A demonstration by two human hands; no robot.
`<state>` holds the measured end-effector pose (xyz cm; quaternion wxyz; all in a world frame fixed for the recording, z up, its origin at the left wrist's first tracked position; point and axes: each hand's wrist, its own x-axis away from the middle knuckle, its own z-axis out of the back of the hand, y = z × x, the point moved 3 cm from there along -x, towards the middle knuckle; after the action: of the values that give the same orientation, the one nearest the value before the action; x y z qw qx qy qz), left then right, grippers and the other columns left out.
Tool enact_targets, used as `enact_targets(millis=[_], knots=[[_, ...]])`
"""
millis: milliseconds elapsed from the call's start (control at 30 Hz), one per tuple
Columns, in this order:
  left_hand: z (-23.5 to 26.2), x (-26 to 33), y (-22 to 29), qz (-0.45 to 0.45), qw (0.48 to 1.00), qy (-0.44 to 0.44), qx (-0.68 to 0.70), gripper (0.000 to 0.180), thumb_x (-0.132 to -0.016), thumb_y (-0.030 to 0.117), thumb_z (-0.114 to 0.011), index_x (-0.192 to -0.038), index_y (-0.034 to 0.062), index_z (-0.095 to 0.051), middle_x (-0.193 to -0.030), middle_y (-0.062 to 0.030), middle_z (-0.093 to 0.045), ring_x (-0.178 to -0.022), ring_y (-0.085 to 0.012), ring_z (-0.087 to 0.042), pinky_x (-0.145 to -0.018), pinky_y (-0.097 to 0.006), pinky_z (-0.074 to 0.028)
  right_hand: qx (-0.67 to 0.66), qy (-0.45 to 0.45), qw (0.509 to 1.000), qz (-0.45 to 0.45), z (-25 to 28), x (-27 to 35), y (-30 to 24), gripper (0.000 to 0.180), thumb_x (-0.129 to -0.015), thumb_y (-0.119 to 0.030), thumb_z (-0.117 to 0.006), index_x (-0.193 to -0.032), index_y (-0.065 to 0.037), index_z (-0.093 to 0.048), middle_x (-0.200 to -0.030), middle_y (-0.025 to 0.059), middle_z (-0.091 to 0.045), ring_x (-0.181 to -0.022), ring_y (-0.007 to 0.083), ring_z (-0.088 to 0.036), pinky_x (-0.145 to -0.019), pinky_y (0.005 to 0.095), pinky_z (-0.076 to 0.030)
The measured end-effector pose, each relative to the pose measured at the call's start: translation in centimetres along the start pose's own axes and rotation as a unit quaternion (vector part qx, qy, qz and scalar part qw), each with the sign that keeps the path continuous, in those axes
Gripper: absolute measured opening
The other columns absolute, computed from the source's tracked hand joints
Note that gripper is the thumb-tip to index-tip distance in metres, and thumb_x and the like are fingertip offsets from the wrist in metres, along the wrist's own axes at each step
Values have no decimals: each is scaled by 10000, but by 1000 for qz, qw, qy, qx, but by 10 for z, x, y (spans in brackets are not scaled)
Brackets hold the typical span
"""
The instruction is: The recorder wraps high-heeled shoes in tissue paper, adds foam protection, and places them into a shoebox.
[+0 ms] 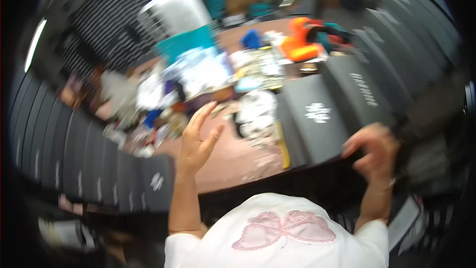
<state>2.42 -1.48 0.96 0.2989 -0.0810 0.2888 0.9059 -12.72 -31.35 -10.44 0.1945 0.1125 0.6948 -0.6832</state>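
Observation:
My left hand (197,141) is raised over the pinkish-brown table (223,164), fingers stretched and thumb apart, with nothing in it. To its right lies a white, patterned pile (257,111), too blurred to name. A long thin yellow tool (282,145) rests beside that pile. My right hand (375,151) hovers at the near right corner of the dark grey boxes. It is smeared by motion; its fingers look bent but apart, and I see nothing in them. The nearest dark grey box (312,119) bears a white emblem and lies on the table's right side.
More dark boxes (396,59) line the right side, and another row of dark boxes (89,164) stands at left. An orange tape dispenser (300,42), a teal box (186,43), clear plastic bags (119,97) and mixed small items crowd the table's far part.

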Motion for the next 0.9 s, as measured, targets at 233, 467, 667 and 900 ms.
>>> enact_targets(millis=[233,467,667,900], knots=[[-63,357,-154,451,831,316,73,357,-858,142,-645,-1172,-13,-573,-1148,-150,-596,-1066,-248,-575,-925,-333,-434,-95,-289,867,-394,-259,-11,251,575,-848,-244,-690,-1310,-38,-417,-1164,138,-517,-893,187,-576,-711,288,-516],[-115,440,-154,531,741,356,205,481,-876,205,-644,-1273,-19,-491,-1238,-173,-551,-1157,-256,-530,-955,-343,-429,-178,-146,825,-517,-437,-29,333,854,-776,-212,-762,-1390,-70,-187,-887,75,-562,-749,155,-558,-631,315,-498],[-151,419,-226,562,758,322,77,503,-883,348,-611,-1204,-27,-515,-1098,-144,-605,-1034,-271,-563,-873,-357,-436,-147,-118,822,-538,-375,-25,377,493,-731,-252,-772,-1065,-45,-475,-910,70,-567,-751,169,-559,-642,312,-466],[-305,263,-232,536,712,142,431,481,-818,354,-696,-1027,-70,-610,-984,-142,-648,-865,-186,-610,-744,-344,-491,-120,-146,785,-589,-138,-30,380,194,-861,-316,-647,-853,-162,-530,-656,-78,-435,-591,63,-420,-574,280,-374]])
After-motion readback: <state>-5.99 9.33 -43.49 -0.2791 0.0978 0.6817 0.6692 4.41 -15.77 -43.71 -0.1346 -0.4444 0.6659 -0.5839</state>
